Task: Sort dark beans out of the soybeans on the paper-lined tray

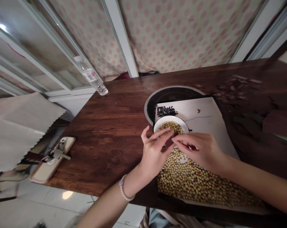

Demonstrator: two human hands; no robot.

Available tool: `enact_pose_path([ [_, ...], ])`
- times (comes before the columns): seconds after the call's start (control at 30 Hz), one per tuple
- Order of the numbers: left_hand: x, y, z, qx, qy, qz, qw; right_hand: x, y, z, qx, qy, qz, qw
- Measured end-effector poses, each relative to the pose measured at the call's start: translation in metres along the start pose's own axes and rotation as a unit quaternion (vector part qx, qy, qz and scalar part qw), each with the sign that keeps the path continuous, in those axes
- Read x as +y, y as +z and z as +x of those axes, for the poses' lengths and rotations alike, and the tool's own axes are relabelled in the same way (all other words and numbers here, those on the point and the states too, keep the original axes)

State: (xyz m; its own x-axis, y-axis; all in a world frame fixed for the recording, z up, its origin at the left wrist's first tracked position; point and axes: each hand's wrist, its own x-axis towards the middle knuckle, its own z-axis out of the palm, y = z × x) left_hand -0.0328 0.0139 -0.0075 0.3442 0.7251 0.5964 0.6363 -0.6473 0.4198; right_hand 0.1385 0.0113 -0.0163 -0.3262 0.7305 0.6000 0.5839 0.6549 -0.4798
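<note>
My left hand, with a beaded bracelet on its wrist, is over the front rim of a white bowl of yellowish beads. Its thumb and fingers are closed around something dark that I cannot make out. Meeting it from the right, my right hand has thumb and index finger pinched together near the left fingertips. What the pinch holds is too small to name. Below both hands, many loose yellowish beads, with a few coloured ones among them, cover the front of a white-lined tray.
Dark beads lie in the tray's back left corner, and a thin dark thread crosses its lining. Behind is a round black plate. A plastic bottle stands at the table's back left; keys lie on a pale case at the left edge.
</note>
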Motion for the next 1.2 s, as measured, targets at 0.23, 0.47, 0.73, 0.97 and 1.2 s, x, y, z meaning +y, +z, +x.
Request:
enact_pose_path([
  [0.23,0.000,0.001,0.000,0.005,-0.003,0.001,1.000,-0.001,-0.001,0.001,0.016,-0.001,0.003,1.000],
  [0.47,0.000,0.002,-0.001,0.004,-0.011,-0.005,1.000,0.002,-0.002,0.001,0.007,0.015,-0.009,1.000],
  [0.73,0.001,0.002,0.000,0.004,-0.022,-0.012,1.000,-0.007,-0.003,0.005,0.018,0.097,0.048,0.994],
  [0.97,0.001,0.002,0.000,0.008,-0.015,-0.011,1.000,-0.008,-0.005,0.010,-0.006,0.185,0.126,0.975],
  [1.2,0.000,0.002,0.000,0.011,-0.012,-0.009,1.000,-0.004,-0.004,0.012,-0.034,0.254,0.209,0.944],
])
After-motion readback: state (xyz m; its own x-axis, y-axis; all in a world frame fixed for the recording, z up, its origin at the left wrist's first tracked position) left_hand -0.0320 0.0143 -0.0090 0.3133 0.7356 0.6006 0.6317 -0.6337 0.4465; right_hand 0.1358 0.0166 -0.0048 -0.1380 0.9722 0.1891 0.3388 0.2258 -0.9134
